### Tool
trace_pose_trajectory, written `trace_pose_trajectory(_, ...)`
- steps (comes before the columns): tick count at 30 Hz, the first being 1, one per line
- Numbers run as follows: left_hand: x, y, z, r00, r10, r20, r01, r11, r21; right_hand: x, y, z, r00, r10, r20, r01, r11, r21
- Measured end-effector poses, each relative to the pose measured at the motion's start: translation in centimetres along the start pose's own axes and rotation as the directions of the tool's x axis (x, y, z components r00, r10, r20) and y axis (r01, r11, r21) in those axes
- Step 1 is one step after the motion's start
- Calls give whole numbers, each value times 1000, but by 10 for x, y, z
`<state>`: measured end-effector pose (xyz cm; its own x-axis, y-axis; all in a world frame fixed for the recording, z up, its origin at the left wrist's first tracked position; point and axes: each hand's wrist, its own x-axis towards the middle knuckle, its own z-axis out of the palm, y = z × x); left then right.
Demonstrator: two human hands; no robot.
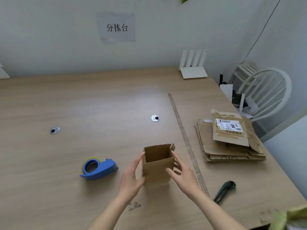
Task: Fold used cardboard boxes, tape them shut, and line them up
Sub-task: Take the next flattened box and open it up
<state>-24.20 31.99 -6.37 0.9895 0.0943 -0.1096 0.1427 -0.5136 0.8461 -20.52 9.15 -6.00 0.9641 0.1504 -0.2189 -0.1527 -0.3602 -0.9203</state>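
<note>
Both hands make the grip: left hand [132, 175] and right hand [180, 171] clasp a small cardboard box [157, 163] from either side, fingers loosely curved round its walls, thumbs toward the near face, neither hand clenched tight. Box stands upright on the desk [83, 105], near the front edge and roughly central, top open, one small flap [172, 146] sticking up at the far right corner. Inside looks empty, though the bottom is not visible. Step in hand, as judged: squaring the erected box before closing its top flaps. To do it well, keep the walls pressed true so corners sit at right angles, fold the short flaps in first, then the long ones, and hold them flat with one hand while the other reaches for tape. Blue tape dispenser [99, 168] lies just left of the box, near at hand. Utility knife [224, 191] lies to the right, beyond a long ruler [186, 140] running front to back. Stack of flattened cardboard boxes [230, 143] waits at the right side of the desk, well apart from the hands
</note>
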Motion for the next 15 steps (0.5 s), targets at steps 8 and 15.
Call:
trace_pose_trajectory(8,-1,-3,4,996,-29,-89,20,994,-107,-1,-7,17,1000,-10,-22,8,994,-109)
trace_pose_trajectory(15,3,-5,-3,998,51,-34,-48,994,101,5,6,18,976,-186,-112,150,952,-267)
